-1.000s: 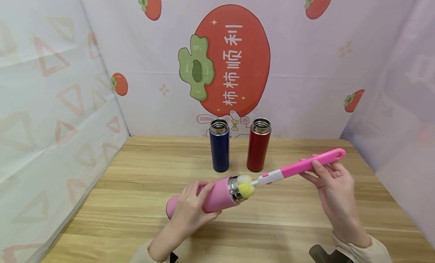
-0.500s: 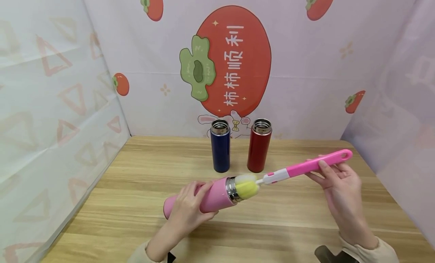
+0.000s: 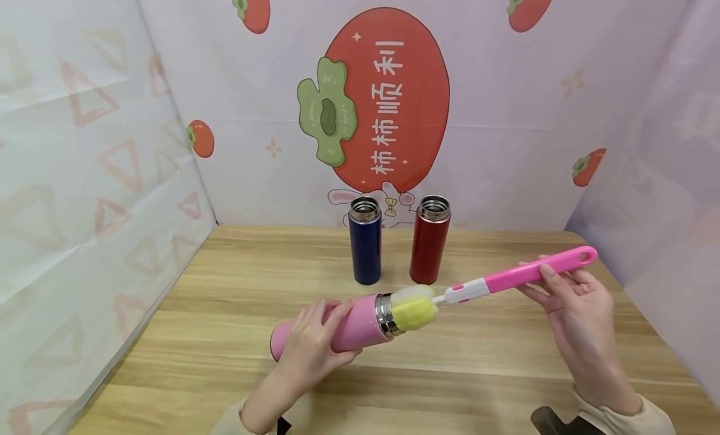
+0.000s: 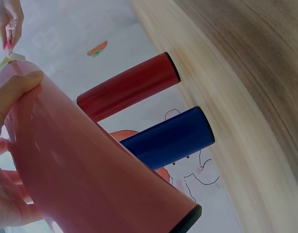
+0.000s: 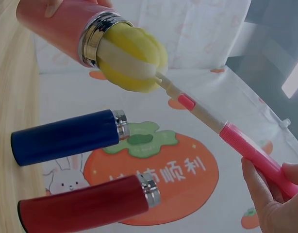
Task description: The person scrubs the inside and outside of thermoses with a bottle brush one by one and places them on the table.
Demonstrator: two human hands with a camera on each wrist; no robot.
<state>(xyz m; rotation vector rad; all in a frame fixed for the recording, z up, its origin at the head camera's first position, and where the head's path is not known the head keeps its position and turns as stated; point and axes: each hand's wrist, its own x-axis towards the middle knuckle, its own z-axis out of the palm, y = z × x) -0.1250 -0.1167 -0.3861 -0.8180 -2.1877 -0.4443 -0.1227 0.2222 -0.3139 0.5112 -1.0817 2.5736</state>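
My left hand (image 3: 312, 344) grips a pink thermos bottle (image 3: 360, 322) around its body, tilted with its steel mouth to the right. In the left wrist view the thumb lies along the pink bottle (image 4: 86, 145). My right hand (image 3: 579, 316) pinches the pink handle of a bottle brush (image 3: 523, 274) between thumb and fingers. The brush's yellow and white sponge head (image 5: 132, 58) sits at the bottle mouth, much of it outside; its far end is hidden within the neck. A white shaft joins sponge and handle.
A blue bottle (image 3: 365, 247) and a red bottle (image 3: 430, 247) stand upright and lidless at the back of the wooden table (image 3: 236, 285). Behind them hangs a printed cloth (image 3: 495, 172), and another cloth (image 3: 84, 172) borders the left side.
The right hand has drawn the brush to the right, and more of the sponge head shows outside the bottle mouth. The pink bottle has shifted slightly left in the left hand's grip.
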